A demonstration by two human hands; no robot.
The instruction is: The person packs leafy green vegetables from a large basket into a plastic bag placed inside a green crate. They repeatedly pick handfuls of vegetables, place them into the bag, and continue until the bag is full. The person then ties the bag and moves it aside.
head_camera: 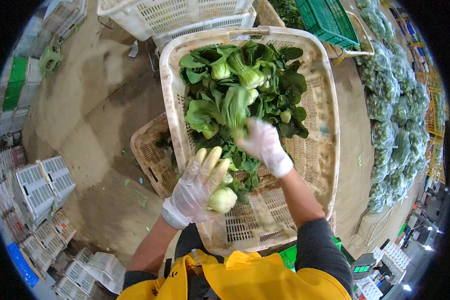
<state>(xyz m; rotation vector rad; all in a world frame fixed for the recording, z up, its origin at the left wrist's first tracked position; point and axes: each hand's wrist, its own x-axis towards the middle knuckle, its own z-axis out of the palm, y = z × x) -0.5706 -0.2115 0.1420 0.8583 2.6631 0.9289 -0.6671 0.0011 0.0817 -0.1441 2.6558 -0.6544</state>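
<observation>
My right hand, in a thin whitish glove, grips a bok choy by its base. Motion blurs both, and the leaves point away from me over the heap. My left hand, gloved too, has its back up and its fingers stretched out. Pale bok choy bulbs sit against its thumb side, seemingly held there; the thumb is mostly hidden. Beyond both hands, loose bok choy fills the far part of a soiled white plastic crate. Slotted crate floor shows nearer me.
Another crate stands lower at the left. White crates and a green plastic basket are beyond. Bagged green vegetables line the right side. More crates stand on the left floor, near a green stool.
</observation>
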